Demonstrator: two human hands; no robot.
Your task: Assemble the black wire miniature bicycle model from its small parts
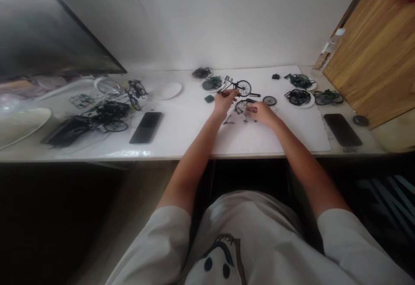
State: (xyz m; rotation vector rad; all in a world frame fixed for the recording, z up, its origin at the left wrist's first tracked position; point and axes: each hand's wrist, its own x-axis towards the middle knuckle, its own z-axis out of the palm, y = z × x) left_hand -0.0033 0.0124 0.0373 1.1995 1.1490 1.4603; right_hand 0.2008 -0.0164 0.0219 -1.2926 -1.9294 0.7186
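My left hand [226,101] is closed on a small model bicycle [244,88], its dark spoked wheel sticking out to the right of my fingers. Close by on the right, my right hand [262,113] is low over the white sheet with thumb and fingers pinched together. Whatever is between those fingertips is too small to make out. Beside them lies another wheel-like part [240,106], partly covered by the hand. A loose wheel [269,100] rests just beyond my right knuckles. A thin dark part [228,121] and several tiny pieces lie on the sheet nearer to me.
Plates of dark bicycle parts [298,98] stand at the right and back. Model bicycles [110,110] crowd the left side near a phone [146,128]. Another phone [343,130] lies right. A bottle [329,52] leans by a wooden board [372,56]. A wall closes off the back.
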